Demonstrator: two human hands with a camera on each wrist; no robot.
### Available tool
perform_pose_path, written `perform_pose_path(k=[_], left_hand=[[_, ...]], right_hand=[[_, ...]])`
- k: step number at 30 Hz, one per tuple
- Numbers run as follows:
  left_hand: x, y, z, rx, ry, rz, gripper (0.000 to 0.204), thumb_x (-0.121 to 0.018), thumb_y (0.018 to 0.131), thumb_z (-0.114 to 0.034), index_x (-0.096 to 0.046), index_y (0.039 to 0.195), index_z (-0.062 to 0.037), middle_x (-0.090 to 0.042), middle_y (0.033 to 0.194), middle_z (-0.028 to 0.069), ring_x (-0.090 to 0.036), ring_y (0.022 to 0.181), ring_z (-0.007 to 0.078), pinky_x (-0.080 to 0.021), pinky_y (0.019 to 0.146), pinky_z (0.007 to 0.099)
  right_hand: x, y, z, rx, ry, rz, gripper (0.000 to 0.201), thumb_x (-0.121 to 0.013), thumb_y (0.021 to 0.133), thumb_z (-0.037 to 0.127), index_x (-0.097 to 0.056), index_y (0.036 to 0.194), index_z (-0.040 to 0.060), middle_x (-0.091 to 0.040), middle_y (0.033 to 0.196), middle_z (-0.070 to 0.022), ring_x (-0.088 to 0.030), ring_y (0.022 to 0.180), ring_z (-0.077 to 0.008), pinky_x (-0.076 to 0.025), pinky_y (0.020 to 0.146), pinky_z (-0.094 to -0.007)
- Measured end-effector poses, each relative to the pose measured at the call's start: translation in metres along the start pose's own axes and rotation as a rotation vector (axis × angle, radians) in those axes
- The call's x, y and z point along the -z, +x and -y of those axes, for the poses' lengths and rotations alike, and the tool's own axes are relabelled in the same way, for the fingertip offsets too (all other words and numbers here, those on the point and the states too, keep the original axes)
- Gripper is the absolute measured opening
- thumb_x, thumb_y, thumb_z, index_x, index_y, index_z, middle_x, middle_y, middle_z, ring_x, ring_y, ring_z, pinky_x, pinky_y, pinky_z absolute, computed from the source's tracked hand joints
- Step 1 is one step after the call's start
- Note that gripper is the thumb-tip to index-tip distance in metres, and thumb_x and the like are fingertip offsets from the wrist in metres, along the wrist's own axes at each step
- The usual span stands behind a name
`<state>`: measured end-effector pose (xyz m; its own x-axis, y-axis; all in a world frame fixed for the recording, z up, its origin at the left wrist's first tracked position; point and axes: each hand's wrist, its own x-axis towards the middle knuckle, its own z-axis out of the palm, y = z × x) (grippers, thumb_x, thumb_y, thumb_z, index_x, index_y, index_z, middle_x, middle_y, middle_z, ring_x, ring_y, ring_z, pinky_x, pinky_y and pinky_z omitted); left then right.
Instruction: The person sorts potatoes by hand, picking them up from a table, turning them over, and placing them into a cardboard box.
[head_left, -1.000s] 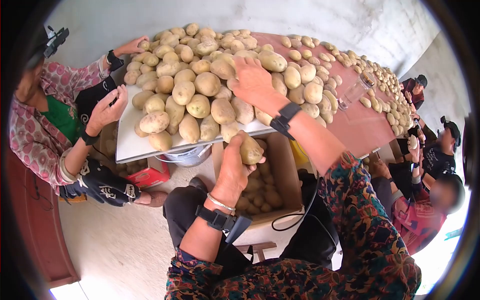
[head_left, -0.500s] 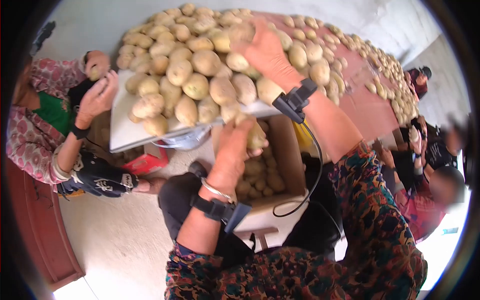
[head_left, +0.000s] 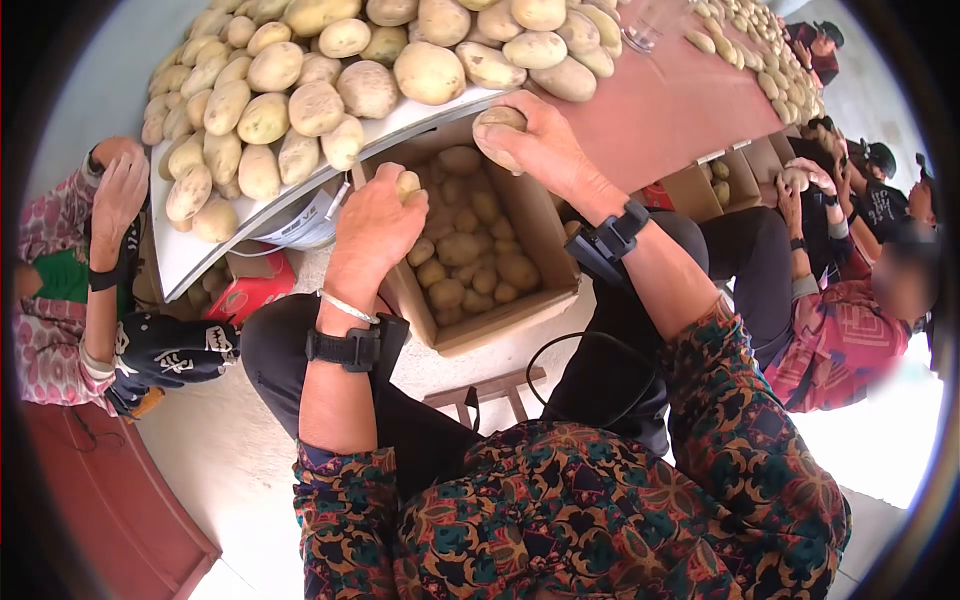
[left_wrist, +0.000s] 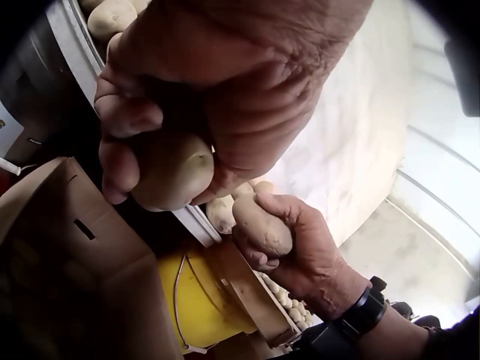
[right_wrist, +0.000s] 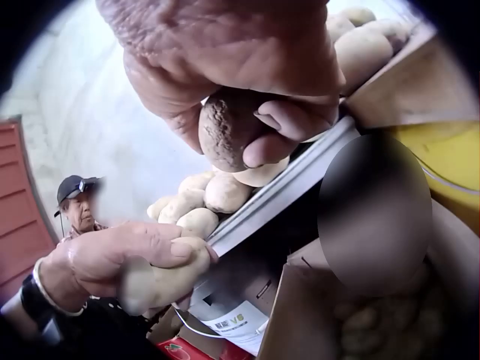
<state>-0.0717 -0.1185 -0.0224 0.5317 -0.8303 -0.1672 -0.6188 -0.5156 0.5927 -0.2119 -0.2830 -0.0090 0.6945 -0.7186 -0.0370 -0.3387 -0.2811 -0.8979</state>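
My left hand (head_left: 375,228) grips a potato (head_left: 408,186), mostly hidden by the fingers, over the left side of a cardboard box (head_left: 455,342). Smooth, pale skin shows on that potato (left_wrist: 176,176) in the left wrist view. In my right hand (head_left: 556,152) is another potato (head_left: 496,136), held between thumb and fingers at the box's far right corner, just off the table edge. A rough brown patch marks this one (right_wrist: 222,135) in the right wrist view. Several potatoes (head_left: 462,248) lie inside the box, below both hands.
A heap of potatoes (head_left: 275,66) covers the white tabletop (head_left: 178,262); a red-brown surface (head_left: 680,110) continues right. Beneath are a bucket (head_left: 305,222), a red carton (head_left: 265,285) and a yellow bucket (left_wrist: 199,304). People sit at left and right.
My right hand has picked a potato off the heap and brought it down toward the box. The left hand has moved left, still holding its potato. The head view has tilted downward.
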Motion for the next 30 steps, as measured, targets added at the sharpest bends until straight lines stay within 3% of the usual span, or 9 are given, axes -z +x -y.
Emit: perform_pose_path(k=[8, 11, 16, 20, 22, 27, 30], left_hand=[[-0.007, 0.005, -0.003, -0.093, 0.062, -0.152, 0.035, -0.049, 0.088, -0.017, -0.06, 0.117, -0.0004, -0.064, 0.107, 0.0248, -0.06, 0.103, 0.04, -0.046, 0.091, 0.0459], [-0.006, 0.004, -0.002, -0.077, 0.07, -0.165, 0.034, -0.049, 0.088, -0.016, -0.06, 0.116, -0.0004, -0.065, 0.107, 0.0244, -0.06, 0.103, 0.04, -0.046, 0.091, 0.0457], [-0.003, 0.0, 0.0, -0.076, 0.07, -0.175, 0.032, -0.047, 0.088, -0.014, -0.062, 0.112, 0.0001, -0.065, 0.106, 0.0248, -0.06, 0.102, 0.04, -0.045, 0.091, 0.0458], [0.001, -0.002, 0.003, -0.068, 0.079, -0.16, 0.034, -0.05, 0.087, -0.017, -0.063, 0.112, 0.0014, -0.064, 0.108, 0.0244, -0.059, 0.106, 0.0396, -0.044, 0.094, 0.043], [0.004, -0.002, 0.004, -0.064, 0.076, -0.149, 0.034, -0.05, 0.087, -0.017, -0.063, 0.112, 0.0015, -0.064, 0.107, 0.0245, -0.059, 0.105, 0.0399, -0.045, 0.093, 0.0431], [0.006, -0.004, 0.006, -0.08, 0.095, -0.165, 0.032, -0.05, 0.087, -0.015, -0.063, 0.111, 0.0012, -0.065, 0.106, 0.025, -0.06, 0.103, 0.0402, -0.046, 0.091, 0.0437], [0.004, -0.004, 0.008, -0.068, 0.118, -0.164, 0.027, -0.05, 0.087, -0.014, -0.064, 0.106, -0.0015, -0.066, 0.1, 0.0228, -0.061, 0.098, 0.0399, -0.047, 0.087, 0.0462]], right_hand=[[0.005, 0.005, -0.016, -0.045, 0.136, 0.041, 0.057, -0.068, 0.075, 0.036, -0.056, 0.116, -0.0027, -0.065, 0.103, -0.0155, -0.063, 0.095, -0.0224, -0.049, 0.085, -0.0327], [0.008, 0.005, -0.017, -0.032, 0.153, 0.017, 0.06, -0.07, 0.077, 0.035, -0.053, 0.115, -0.0072, -0.062, 0.099, -0.0125, -0.061, 0.091, -0.0193, -0.051, 0.078, -0.0304], [0.011, -0.003, -0.005, -0.139, -0.132, -0.022, 0.06, -0.07, 0.075, 0.036, -0.053, 0.114, -0.007, -0.062, 0.099, -0.0145, -0.061, 0.091, -0.019, -0.05, 0.08, -0.0315], [0.001, -0.001, -0.017, -0.102, -0.265, -0.05, 0.056, -0.069, 0.077, 0.034, -0.054, 0.114, -0.0051, -0.063, 0.099, -0.0154, -0.061, 0.094, -0.0204, -0.049, 0.083, -0.0329], [-0.003, 0.0, -0.021, -0.074, -0.163, 0.082, 0.051, -0.063, 0.077, 0.032, -0.056, 0.115, -0.0012, -0.064, 0.108, -0.0221, -0.062, 0.101, -0.0322, -0.048, 0.089, -0.0372], [-0.022, -0.004, -0.025, -0.049, -0.22, 0.085, 0.044, -0.062, 0.082, 0.028, -0.056, 0.113, -0.0018, -0.064, 0.105, -0.0248, -0.062, 0.102, -0.036, -0.047, 0.09, -0.0401], [-0.025, 0.005, -0.028, 0.102, -0.406, 0.025, 0.042, -0.062, 0.085, 0.026, -0.053, 0.114, -0.0033, -0.062, 0.107, -0.0287, -0.058, 0.104, -0.0431, -0.046, 0.091, -0.0471]])
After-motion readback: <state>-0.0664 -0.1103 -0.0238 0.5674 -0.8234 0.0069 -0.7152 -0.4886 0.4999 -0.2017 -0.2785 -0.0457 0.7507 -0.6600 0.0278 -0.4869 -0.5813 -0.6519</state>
